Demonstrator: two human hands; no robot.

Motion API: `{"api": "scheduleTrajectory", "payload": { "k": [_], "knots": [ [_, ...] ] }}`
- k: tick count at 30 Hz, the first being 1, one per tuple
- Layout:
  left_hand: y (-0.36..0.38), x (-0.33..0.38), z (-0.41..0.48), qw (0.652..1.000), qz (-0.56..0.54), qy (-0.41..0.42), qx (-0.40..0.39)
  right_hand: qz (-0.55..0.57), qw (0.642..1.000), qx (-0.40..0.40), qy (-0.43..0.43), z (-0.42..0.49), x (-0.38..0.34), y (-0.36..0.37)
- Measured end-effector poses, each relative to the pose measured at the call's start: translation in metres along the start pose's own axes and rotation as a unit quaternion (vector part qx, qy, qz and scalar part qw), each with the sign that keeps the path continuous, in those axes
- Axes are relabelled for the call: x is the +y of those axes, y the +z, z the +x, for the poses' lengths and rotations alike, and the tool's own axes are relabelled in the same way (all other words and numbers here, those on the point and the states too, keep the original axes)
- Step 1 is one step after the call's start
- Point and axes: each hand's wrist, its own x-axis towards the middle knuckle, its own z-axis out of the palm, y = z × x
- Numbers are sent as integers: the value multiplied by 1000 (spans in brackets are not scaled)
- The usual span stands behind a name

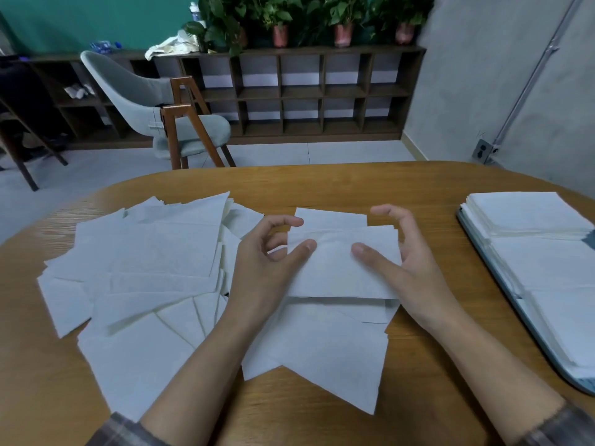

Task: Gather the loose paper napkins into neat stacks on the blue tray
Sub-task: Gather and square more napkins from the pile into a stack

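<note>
Two plaid sleeve cuffs (128, 428) sit at the near edge of my view, and my bare forearms reach forward over the oval wooden table (322, 185). Loose white paper napkins (145, 262) lie scattered and overlapping across the table on my left and under my wrists, their corners pointing every which way; one large sheet (325, 358) nearest me lies skewed, a corner aimed back toward me.

Above them my hands are set apart with one flat white napkin (344, 268) between them. Its long axis runs left to right, its long edges roughly square to my view. My left hand (267, 268) has its thumb laid on the left end, fingers curled beside that edge. My right hand (409, 262) takes the right end on the palm with the thumb pressed on top, fingers arched over the far corner.

Off to my right, a rounded blue tray (528, 320) runs away from me, carrying neat white napkin stacks (521, 210) in a row.

Beyond the table stand a pale grey chair (145, 94), a dark wooden cubby shelf (302, 91) and potted green plants (309, 14).
</note>
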Motion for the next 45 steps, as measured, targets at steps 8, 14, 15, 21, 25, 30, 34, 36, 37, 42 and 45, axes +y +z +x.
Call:
{"api": "scheduleTrajectory", "payload": {
  "k": [8, 14, 15, 21, 25, 30, 34, 36, 37, 42, 45],
  "knots": [
    [-4, -14, 0, 940, 268, 190, -91, -151, 987, 31, -46, 9, 11, -9],
    [-15, -15, 0, 883, 319, 80, -335, -154, 986, 51, -34, 12, 16, -13],
    [-15, -15, 0, 883, 317, 82, -335, -154, 986, 51, -34, 12, 16, -13],
    [-13, -13, -1, 902, 279, 78, -320, -152, 986, 52, -35, 13, 17, -13],
    [-12, -4, -4, 927, 234, 65, -287, -147, 987, 51, -35, 12, 16, -13],
    [-16, 0, -2, 942, 202, 58, -261, -129, 990, 52, -39, 10, 12, -12],
    [-16, -1, -1, 945, 197, 65, -253, -125, 990, 43, -42, 9, 10, -11],
    [-16, 0, -2, 951, 182, 67, -239, -119, 991, 36, -43, 8, 8, -11],
    [-16, 0, -1, 956, 171, 70, -228, -109, 993, 27, -42, 8, 7, -11],
    [-14, 0, 0, 979, 129, 93, -124, -37, 995, -94, -2, 0, 3, -9],
    [-11, -1, -1, 981, 127, 112, -91, -43, 996, -81, 7, -3, 1, -2]
  ]
}}
